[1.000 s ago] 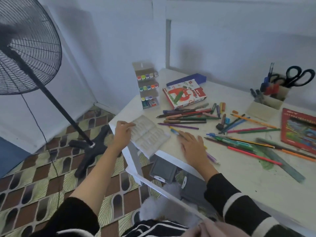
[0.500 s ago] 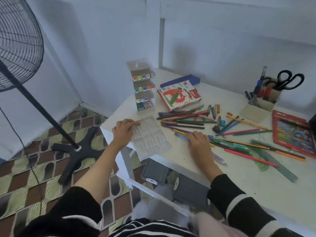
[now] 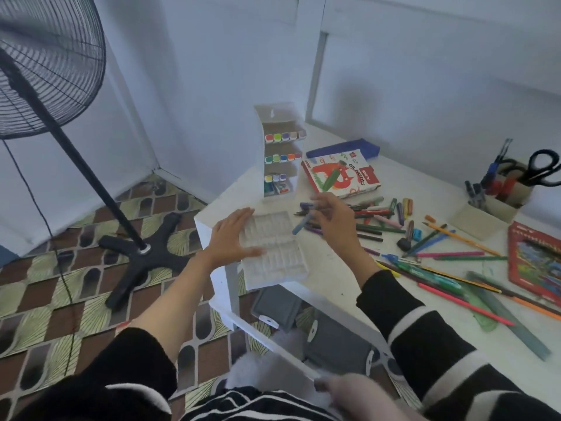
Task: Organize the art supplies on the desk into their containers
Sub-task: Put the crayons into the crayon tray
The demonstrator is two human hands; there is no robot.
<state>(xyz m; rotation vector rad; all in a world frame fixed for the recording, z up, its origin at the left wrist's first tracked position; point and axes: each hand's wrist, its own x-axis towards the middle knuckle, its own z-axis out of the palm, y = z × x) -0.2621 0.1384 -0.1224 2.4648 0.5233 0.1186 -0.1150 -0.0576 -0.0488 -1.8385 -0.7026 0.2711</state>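
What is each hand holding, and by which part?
The right hand pinches a blue crayon by its upper end; the left hand rests flat on the white tray, gripping nothing.

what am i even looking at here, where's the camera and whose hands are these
There is no machine here. A person wears a wide-angle camera on the head, so this single picture looks forward and down at their own two hands. The left hand lies with straight fingers on a white moulded tray at the corner of the white desk. The right hand pinches a bluish stick, probably a pastel, though blur hides detail. Also on the desk are an oil pastels box, a marker rack, loose pencils and pens, and a cardboard holder with scissors. A standing fan is on the floor.
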